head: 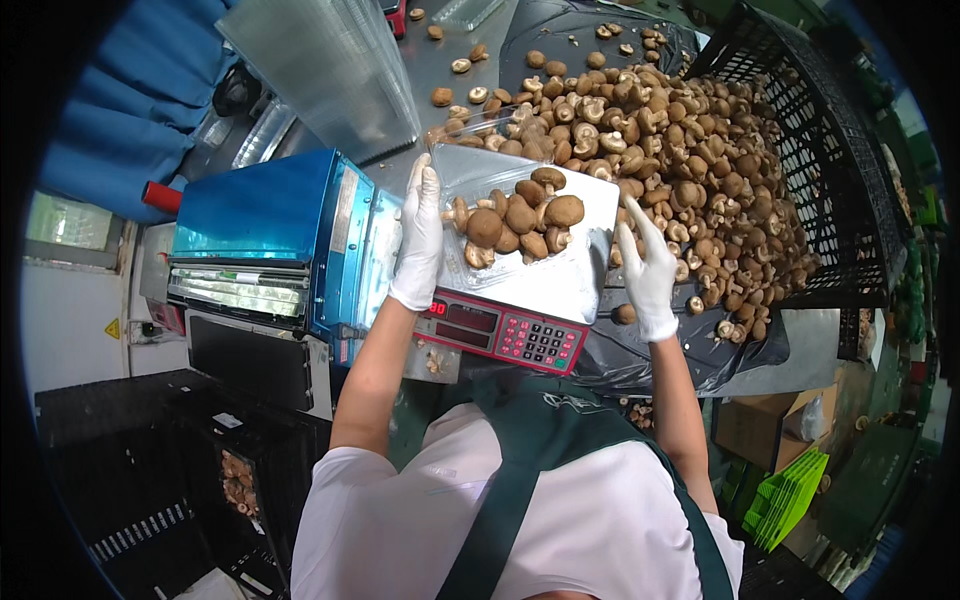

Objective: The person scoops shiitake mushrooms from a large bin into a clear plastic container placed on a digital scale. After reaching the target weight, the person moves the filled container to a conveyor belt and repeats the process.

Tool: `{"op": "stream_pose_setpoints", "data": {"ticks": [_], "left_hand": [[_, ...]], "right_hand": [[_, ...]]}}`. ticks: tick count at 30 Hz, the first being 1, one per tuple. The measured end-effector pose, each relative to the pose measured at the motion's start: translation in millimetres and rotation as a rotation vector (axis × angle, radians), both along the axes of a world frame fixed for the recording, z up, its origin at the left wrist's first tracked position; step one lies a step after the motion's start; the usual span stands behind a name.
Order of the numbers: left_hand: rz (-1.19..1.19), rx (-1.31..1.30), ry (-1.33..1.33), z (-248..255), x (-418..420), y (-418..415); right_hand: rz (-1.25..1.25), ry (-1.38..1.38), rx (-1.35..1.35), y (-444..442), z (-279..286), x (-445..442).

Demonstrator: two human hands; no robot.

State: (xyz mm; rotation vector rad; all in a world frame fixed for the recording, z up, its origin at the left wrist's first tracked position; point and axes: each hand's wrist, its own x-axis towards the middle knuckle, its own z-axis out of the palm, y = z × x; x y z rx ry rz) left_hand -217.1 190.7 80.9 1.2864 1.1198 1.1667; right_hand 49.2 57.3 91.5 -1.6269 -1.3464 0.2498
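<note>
Brown mushrooms [517,217] lie in a clear plastic clamshell tray [469,274] on the metal plate of a red digital scale [502,330]. The tray's clear lid [491,139] stands open at its far side. My left hand [421,229], in a white glove, is upright along the tray's left edge, fingers together; whether it grips the edge cannot be told. To the right of the scale plate is my right hand [647,270], gloved too, with fingers apart and nothing seen in it. It hovers by the near edge of a large mushroom pile [675,165].
A black plastic crate [840,165] lies on its side behind the pile at right. Stacked clear trays [330,67] stand at the far left, above a blue metal machine [247,210]. Black crates [112,450] stand low at left, a cardboard box [757,427] low at right.
</note>
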Motion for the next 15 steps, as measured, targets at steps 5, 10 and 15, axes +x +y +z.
{"op": "stream_pose_setpoints", "data": {"ticks": [5, 10, 15], "left_hand": [[0.149, 0.229, 0.246, -19, 31, 16], [-0.073, 0.407, 0.745, -14, 31, -16], [-0.289, 0.379, 0.843, -7, 18, -7]], "right_hand": [[0.260, 0.034, -0.029, 82, -4, -11], [0.476, -0.579, -0.095, 62, -7, -51], [0.464, -0.487, -0.142, 61, -7, -46]]}}
